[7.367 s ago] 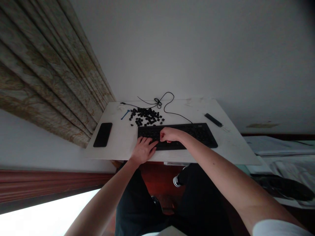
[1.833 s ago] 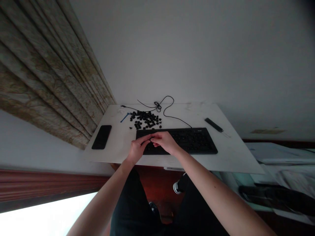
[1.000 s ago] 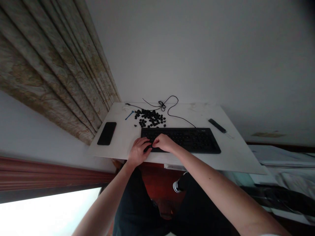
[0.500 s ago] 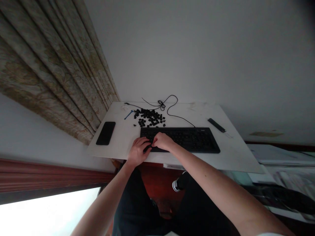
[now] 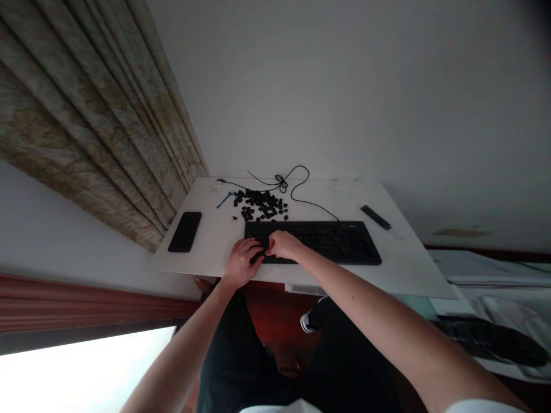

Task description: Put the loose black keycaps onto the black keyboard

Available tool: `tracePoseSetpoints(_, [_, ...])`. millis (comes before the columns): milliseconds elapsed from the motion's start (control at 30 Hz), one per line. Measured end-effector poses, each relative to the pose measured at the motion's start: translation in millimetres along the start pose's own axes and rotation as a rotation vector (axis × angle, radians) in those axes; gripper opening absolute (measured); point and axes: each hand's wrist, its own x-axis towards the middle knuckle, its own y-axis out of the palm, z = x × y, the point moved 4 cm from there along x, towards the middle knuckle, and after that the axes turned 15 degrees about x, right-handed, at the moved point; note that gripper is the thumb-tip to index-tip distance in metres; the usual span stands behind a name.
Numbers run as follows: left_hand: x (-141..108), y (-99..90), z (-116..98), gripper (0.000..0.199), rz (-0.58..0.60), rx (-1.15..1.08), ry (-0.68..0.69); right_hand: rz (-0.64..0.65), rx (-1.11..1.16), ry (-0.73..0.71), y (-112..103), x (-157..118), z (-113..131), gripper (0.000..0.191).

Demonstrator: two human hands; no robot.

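Observation:
A black keyboard (image 5: pixel 336 241) lies near the front edge of the white table. My left hand (image 5: pixel 242 261) rests at its left end, fingers spread over the keys and holding nothing visible. Just to the right, my right hand (image 5: pixel 282 245) is closed in a pinch low over the left part of the keyboard; whatever is between its fingertips is too small to make out. Behind the keyboard is a heap of loose black keycaps (image 5: pixel 260 202). A blue tool (image 5: pixel 224 200) lies at the left of the heap.
On the left of the table (image 5: pixel 215 241) lies a black phone (image 5: pixel 185 232). A black strip (image 5: pixel 376 217) is at the right. The keyboard's cable (image 5: pixel 316 203) loops behind the keycaps. A curtain (image 5: pixel 129 115) hangs at the left.
The view has shifted slightly. Both hands remain almost in the same place on the keyboard, with the right hand still pinched.

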Motion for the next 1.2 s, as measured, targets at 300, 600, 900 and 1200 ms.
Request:
tracePoseSetpoints(300, [1.4, -2.2, -2.9, 0.028, 0.057, 0.041, 0.024, -0.339, 0.461, -0.16, -38.6, -0.6, -36.5, 0.023])
tracePoseSetpoints(600, [2.8, -3.2, -6.2, 0.026, 0.082, 0.057, 0.06, -0.721, 0.166, -0.182, -89.9, -7.6, -108.2, 0.022])
tracePoseSetpoints(900, [40.6, 9.7, 56.5, 0.027, -0.091, 0.061, -0.262, -0.648, 0.146, -0.267, -91.7, 5.0, -104.2, 0.015])
tracePoseSetpoints(1200, [64.8, 22.9, 105.1, 0.034, -0.04, 0.087, -0.354, -0.488, 0.088, -0.197, -94.9, 56.3, -75.5, 0.033])
